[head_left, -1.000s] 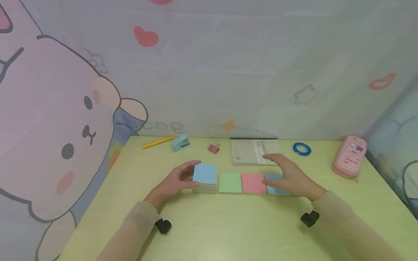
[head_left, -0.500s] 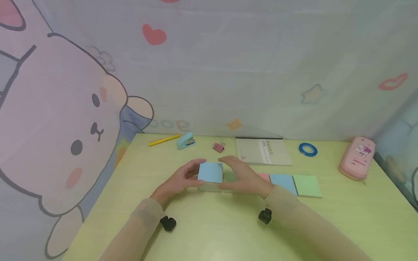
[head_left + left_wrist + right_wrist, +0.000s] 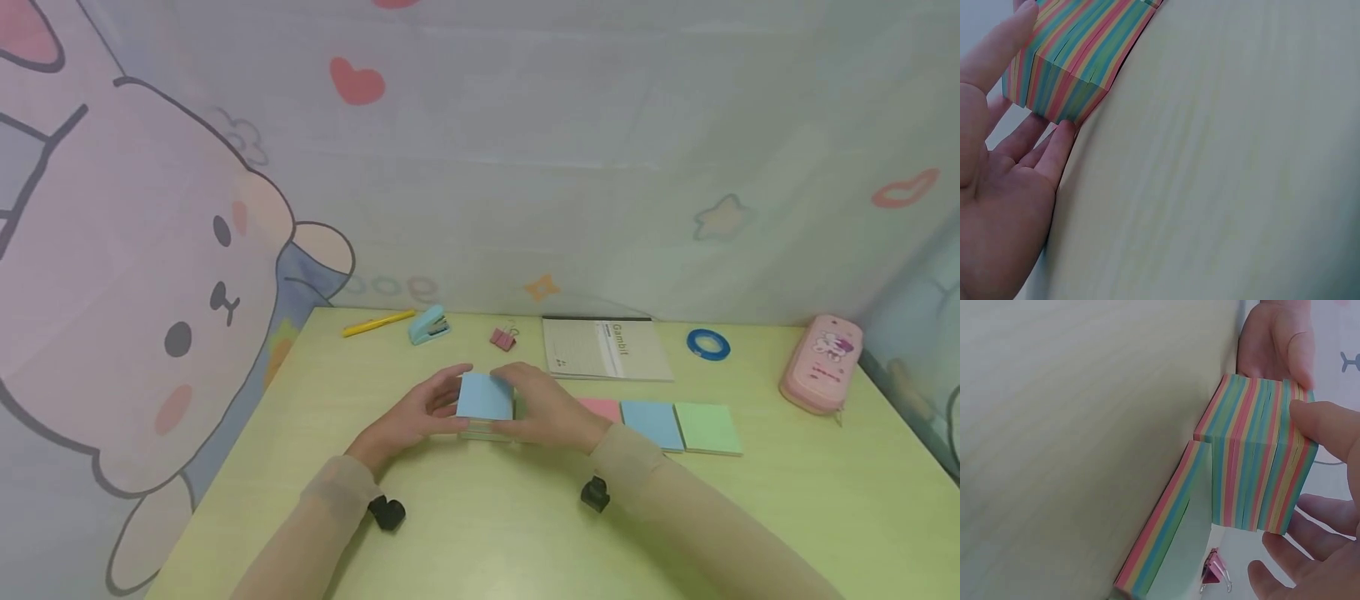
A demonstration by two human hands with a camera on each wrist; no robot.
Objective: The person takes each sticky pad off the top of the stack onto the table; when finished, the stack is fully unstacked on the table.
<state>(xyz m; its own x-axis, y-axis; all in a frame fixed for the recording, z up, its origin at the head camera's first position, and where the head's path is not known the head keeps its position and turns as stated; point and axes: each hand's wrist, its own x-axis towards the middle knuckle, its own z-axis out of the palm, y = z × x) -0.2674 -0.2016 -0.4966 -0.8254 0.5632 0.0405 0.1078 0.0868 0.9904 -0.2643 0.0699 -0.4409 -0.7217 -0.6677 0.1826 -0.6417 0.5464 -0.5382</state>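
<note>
A tall stack of sticky note pads point(image 3: 485, 395), blue on top, stands on the table between both hands. Its striped coloured edges show in both wrist views. My left hand point(image 3: 416, 418) holds the stack's left side, thumb in front and fingers behind. From the right, my right hand point(image 3: 553, 408) grips the upper pads between thumb and fingers. A row of single pads runs rightward: a green one mostly hidden by the right hand, a pink pad point(image 3: 602, 408), a blue pad point(image 3: 652, 425) and a green pad point(image 3: 708, 428). The right wrist view shows the nearest pad point(image 3: 1179, 550) close beside the stack.
Along the table's back lie a yellow pen point(image 3: 378, 323), a light blue stapler point(image 3: 429, 326), a pink binder clip point(image 3: 503, 338), a notebook point(image 3: 607, 350), a blue tape roll point(image 3: 708, 344) and a pink pencil case point(image 3: 821, 365). A printed curtain point(image 3: 480, 167) hangs behind.
My right hand has moved left from above the row's blue pad to the stack and now grips its upper pads. My left hand stays at the stack. The head view has shifted slightly.
</note>
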